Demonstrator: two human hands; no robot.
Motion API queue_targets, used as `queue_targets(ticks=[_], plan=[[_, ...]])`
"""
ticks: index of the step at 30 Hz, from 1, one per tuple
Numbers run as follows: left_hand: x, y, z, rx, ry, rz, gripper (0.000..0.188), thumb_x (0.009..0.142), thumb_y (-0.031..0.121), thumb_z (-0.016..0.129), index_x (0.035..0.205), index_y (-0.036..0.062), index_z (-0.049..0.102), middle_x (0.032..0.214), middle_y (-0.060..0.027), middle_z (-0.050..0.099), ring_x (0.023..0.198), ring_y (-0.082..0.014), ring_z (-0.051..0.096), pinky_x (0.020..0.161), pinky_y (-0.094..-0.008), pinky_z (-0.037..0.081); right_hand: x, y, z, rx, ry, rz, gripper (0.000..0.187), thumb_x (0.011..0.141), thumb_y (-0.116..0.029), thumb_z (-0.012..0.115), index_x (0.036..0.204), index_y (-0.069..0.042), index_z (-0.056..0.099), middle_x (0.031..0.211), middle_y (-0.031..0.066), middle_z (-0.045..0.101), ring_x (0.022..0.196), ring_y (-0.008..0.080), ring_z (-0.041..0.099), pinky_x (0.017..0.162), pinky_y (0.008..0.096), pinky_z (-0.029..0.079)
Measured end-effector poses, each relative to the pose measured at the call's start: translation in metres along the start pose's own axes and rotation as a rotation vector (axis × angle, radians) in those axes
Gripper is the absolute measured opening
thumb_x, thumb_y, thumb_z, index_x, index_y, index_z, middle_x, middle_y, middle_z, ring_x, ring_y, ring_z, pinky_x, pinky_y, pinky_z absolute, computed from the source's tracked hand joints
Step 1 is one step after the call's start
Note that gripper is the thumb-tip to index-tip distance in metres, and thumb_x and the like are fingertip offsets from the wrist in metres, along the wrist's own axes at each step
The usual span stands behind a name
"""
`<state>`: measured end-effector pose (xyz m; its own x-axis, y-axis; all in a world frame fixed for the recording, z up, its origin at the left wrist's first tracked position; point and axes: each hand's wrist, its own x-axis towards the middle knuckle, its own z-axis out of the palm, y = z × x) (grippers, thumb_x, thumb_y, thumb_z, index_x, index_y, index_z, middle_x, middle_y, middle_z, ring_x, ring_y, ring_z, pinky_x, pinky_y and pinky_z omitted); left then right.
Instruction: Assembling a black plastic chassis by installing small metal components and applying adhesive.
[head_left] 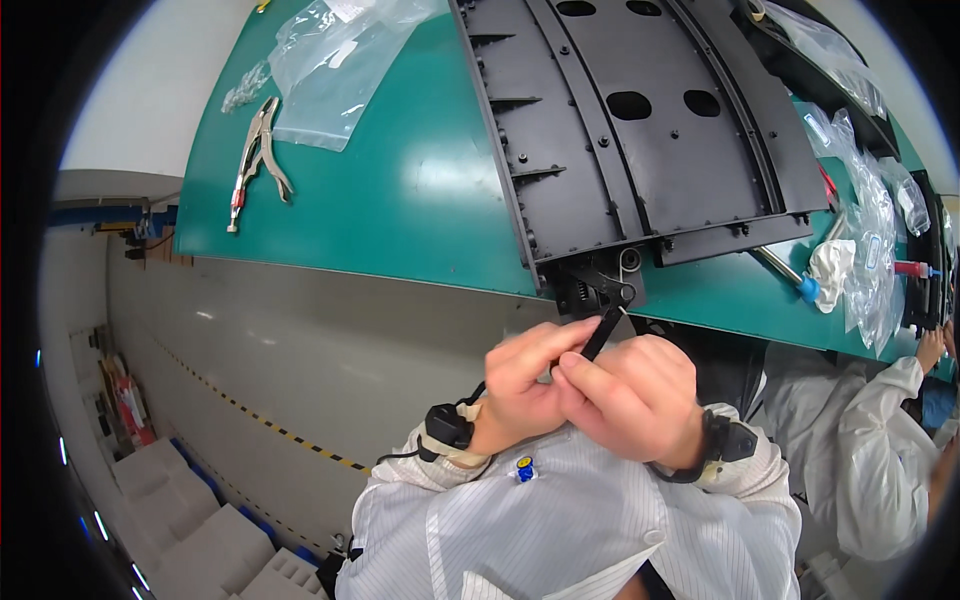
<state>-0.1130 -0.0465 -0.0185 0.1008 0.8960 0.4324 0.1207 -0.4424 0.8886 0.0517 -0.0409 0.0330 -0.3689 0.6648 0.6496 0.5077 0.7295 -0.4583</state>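
My left hand and my right hand are close together below the table edge, thumbs and fingers pinched on a short, narrow black piece. Its upper end, with a thin bright tip beside it, reaches up to a black bracket mechanism that has round rollers or coils. My fingers hide the lower end. The mechanism sits at the near edge of a large black metal panel with oval holes, ribs and small studs. The panel lies on a green table and overhangs its edge there.
On the left of the table lie locking pliers and a clear plastic bag. At the right are a blue-tipped rod tool, a crumpled white cloth and plastic wrap. A co-worker in white is at the far right.
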Motion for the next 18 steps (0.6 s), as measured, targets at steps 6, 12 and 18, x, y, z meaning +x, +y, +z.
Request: queue_targets(ticks=[6,12,18], plan=[[0.011,0.017,-0.017,0.010,0.035,-0.079,0.025,0.091,-0.010,0.070,0.113,-0.0022,0.077,0.081,-0.0094,0.072,0.066,-0.0142,0.065,0.059,-0.0262,0.050,-0.006,0.003,-0.001,0.082,0.075,0.091,0.034,0.073,-0.002,0.086,0.106,-0.002,0.076,0.081,0.0042,0.064,0.062,0.0196,0.060,0.054,0.0324,0.046],[0.022,0.027,-0.022,-0.057,-0.032,-0.177,0.012,0.097,-0.006,0.068,0.105,-0.0063,0.077,0.084,-0.0098,0.074,0.067,-0.0100,0.064,0.057,-0.0229,0.047,-0.008,0.004,-0.002,0.172,0.125,0.147,0.035,0.073,0.001,0.088,0.107,0.000,0.076,0.086,0.0082,0.068,0.067,0.0234,0.065,0.060,0.0340,0.054],[0.032,0.047,-0.022,-0.372,-0.129,-0.705,0.021,0.106,0.010,0.067,0.112,-0.0056,0.080,0.081,-0.0059,0.075,0.062,-0.0053,0.059,0.055,-0.0208,0.046,-0.016,0.016,-0.007,0.187,0.115,0.111,0.039,0.072,-0.006,0.094,0.108,-0.004,0.079,0.091,0.0083,0.072,0.068,0.0224,0.066,0.060,0.0328,0.053]])
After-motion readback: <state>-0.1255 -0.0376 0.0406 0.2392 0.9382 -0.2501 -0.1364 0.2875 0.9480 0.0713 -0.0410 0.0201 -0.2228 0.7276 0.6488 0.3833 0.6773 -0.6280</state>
